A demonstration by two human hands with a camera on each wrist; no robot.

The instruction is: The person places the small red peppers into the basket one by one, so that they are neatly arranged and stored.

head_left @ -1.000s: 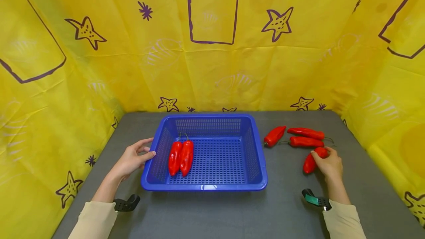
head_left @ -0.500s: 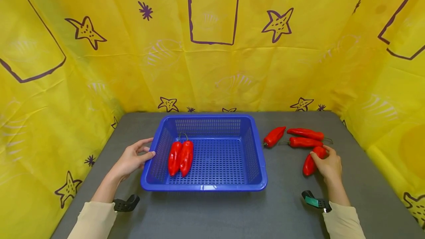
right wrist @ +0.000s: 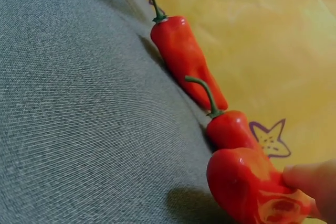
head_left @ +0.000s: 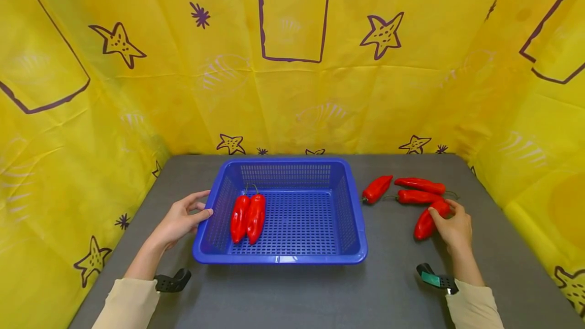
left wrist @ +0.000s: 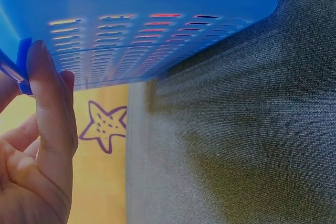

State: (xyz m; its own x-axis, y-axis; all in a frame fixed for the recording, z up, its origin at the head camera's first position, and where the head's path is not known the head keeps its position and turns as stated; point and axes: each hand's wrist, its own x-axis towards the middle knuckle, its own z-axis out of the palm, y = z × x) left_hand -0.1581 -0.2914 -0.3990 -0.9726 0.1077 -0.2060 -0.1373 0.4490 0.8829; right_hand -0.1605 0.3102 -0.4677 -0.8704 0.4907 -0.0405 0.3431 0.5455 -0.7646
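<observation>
A blue plastic basket [head_left: 283, 259] with slotted walls stands mid-table, two red peppers [head_left: 257, 220] lying side by side at its left. My left hand [head_left: 183, 217] pinches the basket's left rim between thumb and fingers; the left wrist view shows the thumb [left wrist: 50, 98] against that rim. Over on the right, my right hand [head_left: 458, 228] holds a red pepper [head_left: 425, 227] by its upper end between thumb and fingers. Seen from the right wrist, this pepper [right wrist: 236, 182] casts a shadow on the cloth and partly covers another pepper [right wrist: 231, 129] behind it.
Beyond the right hand lie three more red peppers: one [head_left: 377, 189] beside the basket's right wall, and two [head_left: 420, 185] stretched out near each other. The grey table [head_left: 292, 298] is bordered by yellow patterned cloth [head_left: 292, 105] at the back and sides.
The pepper in my right hand has tilted a little, its lower end shifting slightly left. My left hand keeps its hold on the basket rim.
</observation>
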